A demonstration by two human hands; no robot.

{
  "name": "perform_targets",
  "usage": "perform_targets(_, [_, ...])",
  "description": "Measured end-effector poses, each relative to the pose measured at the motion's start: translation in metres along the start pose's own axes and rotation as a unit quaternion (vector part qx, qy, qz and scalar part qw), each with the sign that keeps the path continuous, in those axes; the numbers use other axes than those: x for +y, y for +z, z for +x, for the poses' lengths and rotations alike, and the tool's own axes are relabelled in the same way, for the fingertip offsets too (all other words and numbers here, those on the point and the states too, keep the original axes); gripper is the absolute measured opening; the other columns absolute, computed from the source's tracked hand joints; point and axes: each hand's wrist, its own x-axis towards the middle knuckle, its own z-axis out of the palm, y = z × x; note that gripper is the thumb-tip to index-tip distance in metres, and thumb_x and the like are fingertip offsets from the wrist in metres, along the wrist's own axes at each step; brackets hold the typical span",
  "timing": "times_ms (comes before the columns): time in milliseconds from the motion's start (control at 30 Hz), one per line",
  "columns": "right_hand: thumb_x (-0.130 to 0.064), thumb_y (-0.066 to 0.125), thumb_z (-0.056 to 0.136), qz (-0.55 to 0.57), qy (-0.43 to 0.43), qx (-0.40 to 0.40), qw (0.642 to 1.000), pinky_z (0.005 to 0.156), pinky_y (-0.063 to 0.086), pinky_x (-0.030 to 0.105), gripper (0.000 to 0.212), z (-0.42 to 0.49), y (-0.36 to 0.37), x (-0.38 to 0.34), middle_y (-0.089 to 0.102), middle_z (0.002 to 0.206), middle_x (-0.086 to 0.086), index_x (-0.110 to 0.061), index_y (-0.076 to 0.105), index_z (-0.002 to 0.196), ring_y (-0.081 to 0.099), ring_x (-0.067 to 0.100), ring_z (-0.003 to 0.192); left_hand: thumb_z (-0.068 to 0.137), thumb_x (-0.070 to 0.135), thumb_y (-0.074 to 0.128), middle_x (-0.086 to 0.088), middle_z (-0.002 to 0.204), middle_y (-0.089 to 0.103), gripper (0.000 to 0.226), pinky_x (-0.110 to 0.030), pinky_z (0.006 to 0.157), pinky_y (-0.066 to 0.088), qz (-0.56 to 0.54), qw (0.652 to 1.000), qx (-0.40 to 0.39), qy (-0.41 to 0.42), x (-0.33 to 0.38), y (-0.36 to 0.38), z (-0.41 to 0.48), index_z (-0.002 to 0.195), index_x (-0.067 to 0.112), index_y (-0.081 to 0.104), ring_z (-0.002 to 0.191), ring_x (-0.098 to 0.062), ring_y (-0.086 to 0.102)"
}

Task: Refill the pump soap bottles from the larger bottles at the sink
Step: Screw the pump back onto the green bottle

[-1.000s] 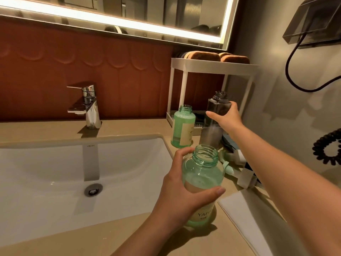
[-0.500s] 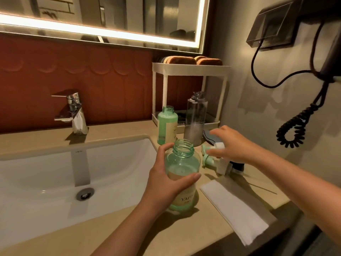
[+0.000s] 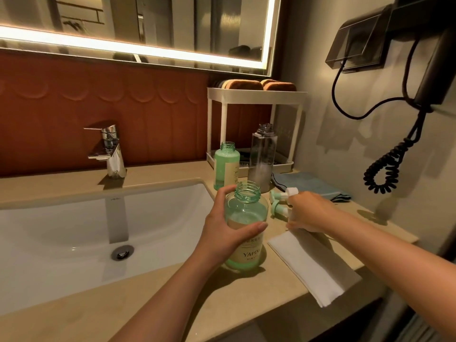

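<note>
A wide green bottle [image 3: 246,213] with an open neck stands on the counter beside the sink; my left hand [image 3: 222,233] grips its body. Behind it stand a slimmer green bottle [image 3: 225,166] and a tall grey clear bottle [image 3: 261,156], both uncapped. My right hand [image 3: 311,211] is down on the counter to the right, its fingers curled round a white pump head [image 3: 292,191]. Two green pump heads [image 3: 277,203] lie just left of that hand.
A folded white towel [image 3: 311,262] lies at the counter's right front edge, with a blue cloth [image 3: 308,183] behind the pumps. A white rack [image 3: 256,93] stands in the corner. The faucet [image 3: 111,149] and basin [image 3: 61,230] are to the left; a coiled black cord [image 3: 385,169] hangs on the right wall.
My right hand let go of the tall grey bottle, dropped to the counter and closed on the white pump head. My left hand kept its hold on the wide green bottle.
</note>
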Motion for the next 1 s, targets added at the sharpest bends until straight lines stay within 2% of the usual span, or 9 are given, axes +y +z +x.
perform_targets(100, [-0.037, 0.069, 0.076, 0.001, 0.018, -0.002, 1.0, 0.062, 0.044, 0.029, 0.042, 0.003, 0.002, -0.002, 0.056, 0.09, 0.002, -0.015, 0.06, 0.111, 0.054, 0.019, 0.081, 0.058, 0.039, 0.077, 0.008, 0.128, 0.048, 0.069, -0.022, 0.085, 0.045, 0.004, 1.0, 0.0, 0.001, 0.0, 0.0, 0.0, 0.112, 0.049, 0.035, 0.113, -0.013, 0.05])
perform_targets(233, [-0.034, 0.069, 0.077, -0.004, 0.017, 0.001, 1.0, 0.061, 0.044, 0.028, 0.039, 0.003, 0.002, -0.002, 0.055, 0.089, 0.001, -0.015, 0.06, 0.11, 0.055, 0.018, 0.081, 0.054, 0.046, 0.077, 0.005, 0.13, 0.049, 0.075, -0.029, 0.089, 0.047, 0.009, 1.0, 0.004, 0.001, 0.001, 0.0, 0.0, 0.116, 0.046, 0.034, 0.115, -0.017, 0.051])
perform_targets(367, [-0.031, 0.064, 0.081, 0.017, -0.003, 0.071, 0.997, 0.057, 0.039, 0.029, 0.02, -0.005, -0.01, 0.002, 0.054, 0.088, 0.003, -0.015, 0.053, 0.085, 0.051, 0.02, 0.076, 0.056, 0.044, 0.076, 0.005, 0.131, 0.049, 0.079, -0.028, 0.088, 0.047, 0.016, 1.0, 0.006, 0.001, -0.002, 0.001, 0.0, 0.123, 0.04, 0.034, 0.114, -0.016, 0.051])
perform_targets(467, [-0.032, 0.068, 0.08, 0.137, -0.022, 0.121, 0.983, 0.054, 0.041, 0.027, 0.022, -0.013, -0.033, 0.006, 0.057, 0.083, 0.004, -0.014, 0.055, 0.083, 0.053, 0.018, 0.071, 0.057, 0.047, 0.08, 0.007, 0.129, 0.05, 0.082, -0.028, 0.087, 0.048, 0.012, 1.0, 0.006, 0.003, -0.003, -0.001, 0.0, 0.124, 0.039, 0.035, 0.114, -0.015, 0.052])
perform_targets(567, [-0.034, 0.072, 0.076, 0.302, -0.028, 0.16, 0.939, 0.05, 0.038, 0.023, 0.021, -0.019, -0.056, 0.011, 0.059, 0.074, -0.001, -0.016, 0.063, 0.082, 0.053, 0.009, 0.066, 0.057, 0.048, 0.08, 0.007, 0.13, 0.048, 0.082, -0.028, 0.086, 0.048, 0.015, 1.0, 0.009, -0.001, -0.002, 0.0, 0.001, 0.125, 0.039, 0.035, 0.114, -0.016, 0.051])
perform_targets(667, [-0.035, 0.072, 0.076, 0.465, -0.023, 0.163, 0.87, 0.067, 0.05, 0.029, 0.024, -0.02, -0.066, 0.013, 0.067, 0.087, 0.004, -0.014, 0.068, 0.088, 0.062, 0.014, 0.08, 0.056, 0.047, 0.077, 0.009, 0.128, 0.048, 0.081, -0.026, 0.083, 0.048, 0.018, 1.0, 0.011, -0.002, -0.004, 0.001, 0.002, 0.124, 0.04, 0.035, 0.112, -0.014, 0.051])
perform_targets(767, [-0.028, 0.068, 0.082, 0.623, 0.0, 0.129, 0.772, 0.078, 0.054, 0.026, 0.02, -0.02, -0.073, 0.01, 0.066, 0.102, 0.009, -0.011, 0.066, 0.092, 0.063, 0.016, 0.092, 0.054, 0.045, 0.075, 0.011, 0.126, 0.05, 0.081, -0.025, 0.082, 0.048, 0.015, 1.0, 0.006, 0.0, -0.004, 0.001, 0.002, 0.125, 0.04, 0.035, 0.11, -0.012, 0.052])
perform_targets(900, [-0.023, 0.061, 0.087, 0.814, 0.029, 0.081, 0.574, 0.071, 0.053, 0.022, 0.026, -0.025, -0.084, 0.006, 0.062, 0.107, 0.01, -0.005, 0.058, 0.105, 0.062, 0.017, 0.093, 0.054, 0.044, 0.076, 0.018, 0.119, 0.051, 0.081, -0.026, 0.082, 0.05, 0.01, 1.0, 0.004, -0.003, -0.005, 0.0, 0.002, 0.123, 0.042, 0.035, 0.106, -0.008, 0.054])
perform_targets(1000, [-0.023, 0.06, 0.088, 0.879, 0.044, 0.098, 0.464, 0.066, 0.054, 0.022, 0.022, -0.028, -0.09, 0.003, 0.061, 0.107, 0.012, -0.005, 0.058, 0.1, 0.062, 0.018, 0.093, 0.053, 0.045, 0.077, 0.021, 0.117, 0.051, 0.08, -0.029, 0.084, 0.051, 0.015, 1.0, 0.004, -0.003, -0.005, 0.0, 0.002, 0.122, 0.043, 0.035, 0.105, -0.006, 0.054])
